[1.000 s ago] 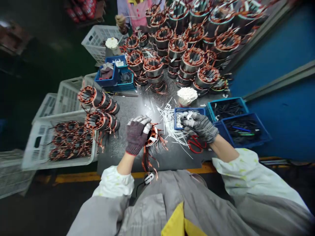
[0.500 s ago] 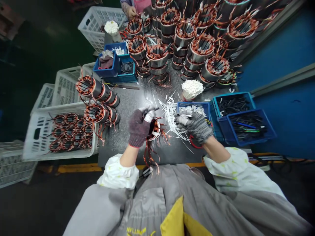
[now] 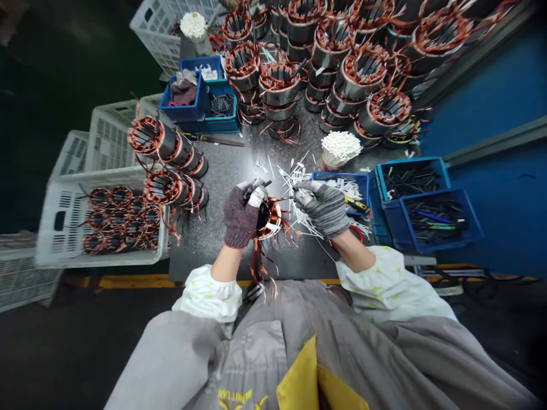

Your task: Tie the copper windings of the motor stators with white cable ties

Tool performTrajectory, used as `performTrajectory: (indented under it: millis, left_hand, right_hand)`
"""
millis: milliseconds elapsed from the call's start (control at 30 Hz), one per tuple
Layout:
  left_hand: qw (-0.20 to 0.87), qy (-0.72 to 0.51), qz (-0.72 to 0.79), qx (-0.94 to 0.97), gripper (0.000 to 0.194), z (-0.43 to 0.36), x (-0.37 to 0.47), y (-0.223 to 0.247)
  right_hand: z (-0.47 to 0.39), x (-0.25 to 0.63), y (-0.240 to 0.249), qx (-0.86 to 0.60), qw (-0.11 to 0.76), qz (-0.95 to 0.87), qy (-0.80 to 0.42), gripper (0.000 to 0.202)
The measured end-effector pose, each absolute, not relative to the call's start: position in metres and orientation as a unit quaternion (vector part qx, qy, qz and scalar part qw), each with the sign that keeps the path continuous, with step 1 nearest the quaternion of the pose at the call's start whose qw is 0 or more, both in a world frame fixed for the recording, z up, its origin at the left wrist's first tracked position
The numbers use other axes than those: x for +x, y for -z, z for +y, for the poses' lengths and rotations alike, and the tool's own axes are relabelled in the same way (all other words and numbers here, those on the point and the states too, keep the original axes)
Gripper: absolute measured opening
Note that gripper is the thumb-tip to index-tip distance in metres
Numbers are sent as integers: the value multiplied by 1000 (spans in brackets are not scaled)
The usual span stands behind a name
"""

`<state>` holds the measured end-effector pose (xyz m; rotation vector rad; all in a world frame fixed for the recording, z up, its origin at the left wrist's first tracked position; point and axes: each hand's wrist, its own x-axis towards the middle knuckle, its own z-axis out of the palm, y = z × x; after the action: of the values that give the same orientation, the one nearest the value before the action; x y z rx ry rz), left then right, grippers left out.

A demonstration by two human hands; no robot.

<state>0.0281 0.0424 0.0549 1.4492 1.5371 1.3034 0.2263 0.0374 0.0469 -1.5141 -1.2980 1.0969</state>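
Observation:
My left hand [image 3: 243, 213], in a dark maroon glove with pale fingertips, pinches a short black piece [image 3: 266, 183] at the upper left of a copper-wound stator [image 3: 273, 219]. Loose copper wires hang from the stator toward the table's front edge. To the right of it, my right hand [image 3: 322, 208], in a grey striped glove, has its fingers closed above scattered white sticks [image 3: 299, 171]; what its fingertips hold is too small to make out. Beside my right hand lies a yellow-handled tool [image 3: 356, 205], near a blue tray of white pieces [image 3: 346, 186].
Stacked stators [image 3: 280, 85] fill the back of the table, and more stand at the left [image 3: 164, 185]. A white crate [image 3: 100, 259] holds several stators. Blue bins [image 3: 440, 222] of black pieces stand right. A bundle of white sticks [image 3: 341, 147] stands behind the tray.
My right hand has moved left, away from the blue tray and closer to the stator, uncovering the yellow-handled tool. My left hand keeps its pinch beside the stator. The view has shifted slightly.

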Motion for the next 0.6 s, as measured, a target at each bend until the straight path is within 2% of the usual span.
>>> performTrajectory:
  millis: [267, 333, 433, 500, 600]
  left_hand:
    - [314, -479, 592, 567, 28, 42, 24, -49]
    - [321, -494, 593, 550, 28, 42, 24, -49]
    - [328, -535, 589, 509, 30, 42, 21, -50]
    - [319, -553, 591, 492, 31, 41, 19, -51]
    - [308, -555, 593, 495, 32, 42, 19, -52]
  right_hand:
    - [38, 209, -57, -559, 394, -644, -342, 29]
    - [38, 212, -55, -535, 411, -633, -379, 30]
    - [34, 230, -48, -576, 431, -520, -461, 37]
    - [27, 244, -41, -616, 388, -504, -465, 37]
    - [14, 253, -27, -624, 312, -571, -433, 24]
